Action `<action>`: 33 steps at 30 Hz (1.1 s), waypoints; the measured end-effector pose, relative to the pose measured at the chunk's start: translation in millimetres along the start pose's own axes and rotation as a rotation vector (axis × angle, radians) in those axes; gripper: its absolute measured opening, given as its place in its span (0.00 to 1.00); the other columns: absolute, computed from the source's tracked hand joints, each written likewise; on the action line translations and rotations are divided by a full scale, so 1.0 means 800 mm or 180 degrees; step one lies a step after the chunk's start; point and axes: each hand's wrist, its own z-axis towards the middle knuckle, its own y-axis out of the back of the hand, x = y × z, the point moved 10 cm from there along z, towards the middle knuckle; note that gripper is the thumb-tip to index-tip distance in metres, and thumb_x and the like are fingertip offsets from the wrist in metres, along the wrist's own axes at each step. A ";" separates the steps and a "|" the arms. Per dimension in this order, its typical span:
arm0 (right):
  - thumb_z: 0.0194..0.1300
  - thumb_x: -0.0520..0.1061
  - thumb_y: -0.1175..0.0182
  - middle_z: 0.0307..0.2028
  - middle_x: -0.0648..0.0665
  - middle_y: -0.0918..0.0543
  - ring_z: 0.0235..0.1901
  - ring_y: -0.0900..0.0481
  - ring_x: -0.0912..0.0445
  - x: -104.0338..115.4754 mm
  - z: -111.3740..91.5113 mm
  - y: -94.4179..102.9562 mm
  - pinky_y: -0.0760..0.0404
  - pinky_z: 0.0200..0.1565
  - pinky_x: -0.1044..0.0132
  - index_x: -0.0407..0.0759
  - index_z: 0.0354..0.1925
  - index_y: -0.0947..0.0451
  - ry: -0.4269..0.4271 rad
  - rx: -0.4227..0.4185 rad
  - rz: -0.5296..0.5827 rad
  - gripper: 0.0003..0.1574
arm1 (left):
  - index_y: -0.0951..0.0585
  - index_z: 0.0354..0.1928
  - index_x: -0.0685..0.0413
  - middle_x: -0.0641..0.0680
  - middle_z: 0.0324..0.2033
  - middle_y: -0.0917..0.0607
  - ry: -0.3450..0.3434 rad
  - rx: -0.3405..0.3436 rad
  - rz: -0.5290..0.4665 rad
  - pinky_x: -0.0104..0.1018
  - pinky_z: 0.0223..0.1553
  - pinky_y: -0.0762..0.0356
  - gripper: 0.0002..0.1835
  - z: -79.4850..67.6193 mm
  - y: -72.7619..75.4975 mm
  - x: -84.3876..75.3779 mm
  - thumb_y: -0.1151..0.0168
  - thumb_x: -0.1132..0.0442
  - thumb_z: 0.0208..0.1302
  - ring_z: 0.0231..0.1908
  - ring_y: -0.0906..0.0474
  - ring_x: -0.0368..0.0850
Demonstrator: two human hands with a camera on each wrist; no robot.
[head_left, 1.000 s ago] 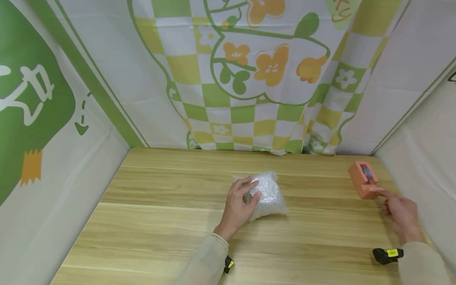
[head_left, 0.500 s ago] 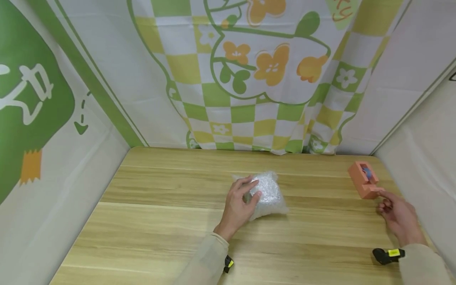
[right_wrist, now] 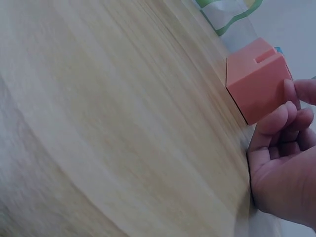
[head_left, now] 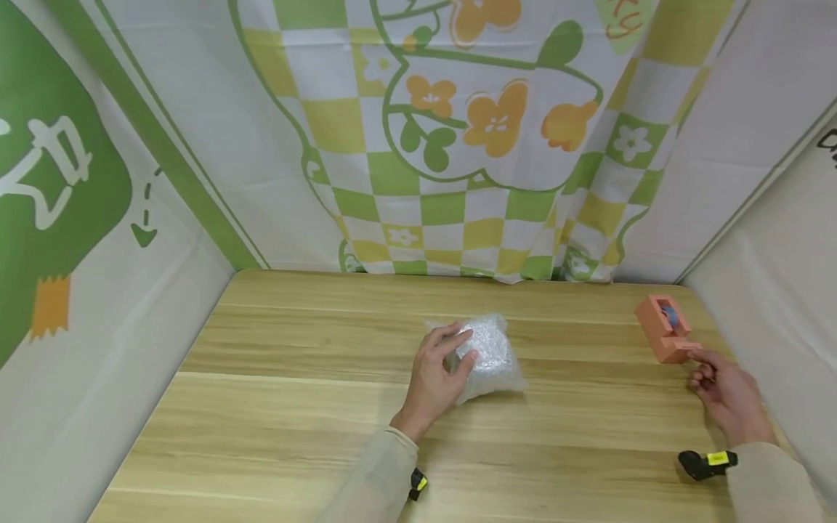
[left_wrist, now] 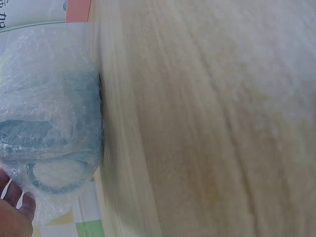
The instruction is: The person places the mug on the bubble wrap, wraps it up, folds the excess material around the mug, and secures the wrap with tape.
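A bubble-wrapped bundle (head_left: 492, 349) lies mid-table. In the left wrist view the bubble wrap (left_wrist: 54, 94) shows a bluish object inside, with a rounded, blue-edged part. My left hand (head_left: 434, 378) rests against the bundle's left side, thumb and fingers spread and loosely bent. An orange tape dispenser (head_left: 650, 328) with a blue roll stands at the table's right. My right hand (head_left: 731, 396) has its index fingertip at the dispenser's front end, the other fingers curled below. In the right wrist view the fingertips meet near the dispenser (right_wrist: 256, 81); whether they pinch tape is not visible.
The wooden table (head_left: 294, 421) reaches back to a checked, flowered curtain (head_left: 484, 167). Fabric walls stand on the left and right. A black device with a yellow label (head_left: 706, 463) sits at the right wrist, and a similar device (head_left: 417, 484) is by the left.
My right hand has turned slightly at the dispenser's front end and shifted a little left, its curled fingers now showing more clearly. The left hand and the bundle stay in place.
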 end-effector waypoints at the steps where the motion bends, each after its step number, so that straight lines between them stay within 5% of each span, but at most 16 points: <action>1: 0.76 0.39 0.44 0.20 0.49 0.24 0.21 0.28 0.57 0.000 0.001 0.001 0.24 0.25 0.65 0.41 0.32 0.13 0.0001 -0.0064 -0.0058 0.16 | 0.16 0.57 0.59 0.56 0.62 0.21 0.0007 -0.0001 -0.0001 0.51 0.66 0.30 0.19 0.000 0.000 0.000 0.32 0.62 0.66 0.65 0.29 0.52; 8: 0.67 0.42 0.34 0.23 0.53 0.17 0.19 0.25 0.61 -0.008 -0.002 0.017 0.20 0.23 0.68 0.47 0.22 0.13 -0.0070 -0.0838 -0.0784 0.15 | 0.16 0.57 0.60 0.57 0.63 0.22 0.0044 0.0022 -0.0020 0.51 0.67 0.31 0.19 0.000 0.000 0.001 0.32 0.62 0.66 0.65 0.29 0.52; 16: 0.75 0.43 0.42 0.20 0.51 0.20 0.20 0.25 0.59 -0.005 -0.007 0.002 0.22 0.24 0.66 0.47 0.29 0.11 -0.0132 -0.0203 -0.0610 0.18 | 0.16 0.57 0.59 0.57 0.62 0.21 0.0016 0.0002 -0.0014 0.50 0.66 0.30 0.18 0.000 0.001 0.000 0.32 0.63 0.66 0.65 0.29 0.52; 24: 0.71 0.48 0.35 0.24 0.53 0.18 0.24 0.21 0.62 0.001 -0.015 0.001 0.19 0.26 0.68 0.55 0.29 0.14 -0.0048 -0.0233 -0.1528 0.11 | 0.15 0.56 0.59 0.58 0.62 0.21 -0.0003 -0.0006 -0.0010 0.50 0.66 0.30 0.18 0.000 0.001 -0.001 0.32 0.63 0.66 0.65 0.28 0.52; 33: 0.71 0.47 0.35 0.29 0.54 0.14 0.26 0.20 0.63 0.006 -0.025 -0.023 0.20 0.25 0.70 0.63 0.35 0.13 0.0346 -0.0043 -0.1988 0.09 | 0.16 0.57 0.58 0.56 0.62 0.21 0.0056 0.0018 -0.0025 0.49 0.67 0.31 0.18 0.001 0.000 0.002 0.32 0.62 0.66 0.65 0.29 0.50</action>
